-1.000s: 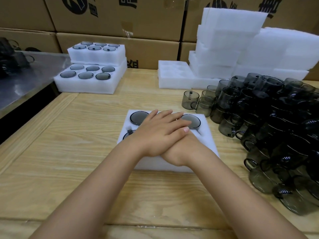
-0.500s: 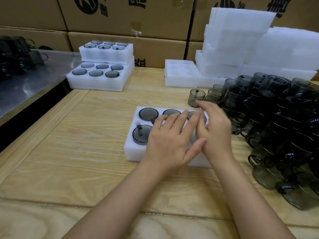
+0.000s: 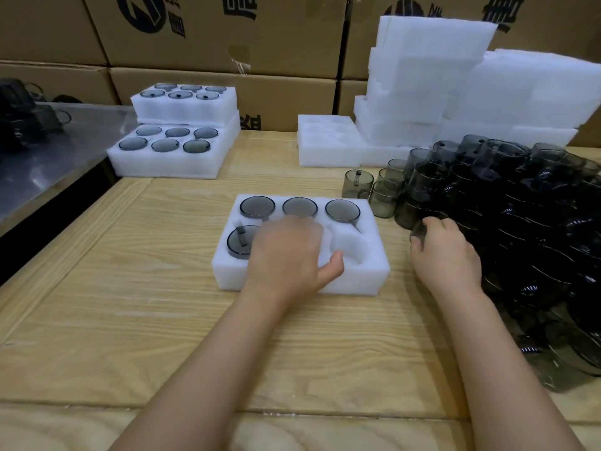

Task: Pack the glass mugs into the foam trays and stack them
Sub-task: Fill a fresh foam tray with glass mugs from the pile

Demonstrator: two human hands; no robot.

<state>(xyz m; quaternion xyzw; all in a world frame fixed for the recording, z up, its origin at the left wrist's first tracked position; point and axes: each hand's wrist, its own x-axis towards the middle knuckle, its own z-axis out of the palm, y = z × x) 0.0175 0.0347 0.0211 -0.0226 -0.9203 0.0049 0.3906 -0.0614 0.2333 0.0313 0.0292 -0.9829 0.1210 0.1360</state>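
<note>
A white foam tray (image 3: 369,276) lies on the wooden table in front of me. Three smoky glass mugs fill its back row and another mug (image 3: 239,244) sits in the front left pocket. The front right pocket (image 3: 351,252) is empty. My left hand (image 3: 286,255) rests palm down over the front middle pocket, hiding what is in it; its fingers are blurred. My right hand (image 3: 445,252) is at the near edge of the big mug pile (image 3: 520,222), fingers curled round one glass mug (image 3: 419,230).
Two filled foam trays (image 3: 175,164) are stacked at the back left. An empty tray (image 3: 328,141) and a tall foam stack (image 3: 422,76) stand at the back, before cardboard boxes (image 3: 292,99). Loose mugs (image 3: 357,183) stand behind my tray. A metal table (image 3: 48,151) adjoins on the left.
My hands were stacked together on the tray. The right hand has swung right to the mug pile and taken hold of a mug. The left hand stays on the tray.
</note>
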